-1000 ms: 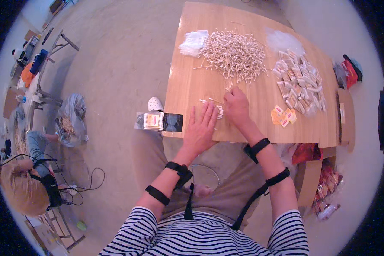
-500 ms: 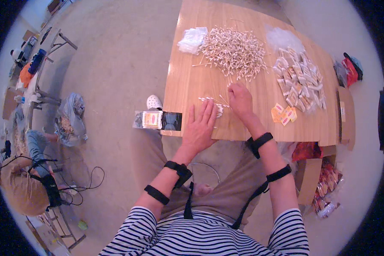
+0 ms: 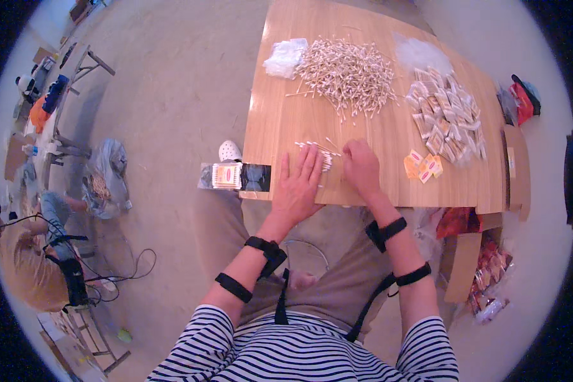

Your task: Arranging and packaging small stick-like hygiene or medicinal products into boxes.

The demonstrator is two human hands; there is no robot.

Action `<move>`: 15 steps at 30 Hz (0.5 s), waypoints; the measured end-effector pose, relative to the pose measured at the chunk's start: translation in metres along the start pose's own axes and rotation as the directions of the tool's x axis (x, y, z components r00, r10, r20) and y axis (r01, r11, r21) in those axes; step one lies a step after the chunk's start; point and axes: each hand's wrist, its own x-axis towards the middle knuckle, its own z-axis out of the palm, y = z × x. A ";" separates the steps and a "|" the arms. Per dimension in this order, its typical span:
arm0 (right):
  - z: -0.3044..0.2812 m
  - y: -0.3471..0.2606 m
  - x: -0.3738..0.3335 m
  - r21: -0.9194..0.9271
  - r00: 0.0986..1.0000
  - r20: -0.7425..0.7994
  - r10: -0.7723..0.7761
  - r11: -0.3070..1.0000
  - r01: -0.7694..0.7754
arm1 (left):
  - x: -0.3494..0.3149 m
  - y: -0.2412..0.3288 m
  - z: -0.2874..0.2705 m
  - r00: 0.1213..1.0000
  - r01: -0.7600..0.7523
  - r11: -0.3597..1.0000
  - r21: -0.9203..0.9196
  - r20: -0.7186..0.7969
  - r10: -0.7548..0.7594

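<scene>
My left hand (image 3: 297,191) lies flat near the table's front edge, fingers stretched over a small bunch of cotton swabs (image 3: 326,159). White tips show past its fingers, and the palm hides the rest. Just right of the bunch is my right hand (image 3: 361,169), fingers curled together; whatever it may hold is hidden. One or two loose swabs lie at an angle between the hands and the large heap of cotton swabs (image 3: 347,76) farther back.
Small packs of swabs (image 3: 445,118) are piled at the right beside clear plastic film (image 3: 423,54). Yellow-orange cards (image 3: 424,167) lie nearer. Clear bags (image 3: 285,58) rest at the back left. One filled pack (image 3: 226,176) sits at the left edge. Another person (image 3: 35,267) is far left.
My right hand has drawn back from near the large heap toward me, stopping beside the small bunch. My left hand stays in place. The person at far left has shifted slightly.
</scene>
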 end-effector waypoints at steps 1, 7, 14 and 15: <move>0.004 0.005 0.009 -0.020 1.000 -0.026 0.000 1.000 -0.001 | 0.001 0.001 -0.001 1.000 -0.008 1.000 -0.004 -0.005 0.008; 0.011 -0.002 0.054 -0.045 0.996 -0.078 0.042 0.998 -0.046 | 0.000 -0.001 -0.003 1.000 -0.006 1.000 -0.016 -0.014 0.006; 0.000 -0.042 -0.020 0.158 0.961 0.146 -0.234 0.965 0.211 | -0.001 0.000 -0.002 1.000 0.005 0.999 -0.038 0.011 -0.005; -0.002 -0.042 -0.026 0.147 0.952 0.156 -0.263 0.959 0.241 | 0.000 0.004 -0.002 1.000 -0.002 0.999 -0.049 -0.002 0.002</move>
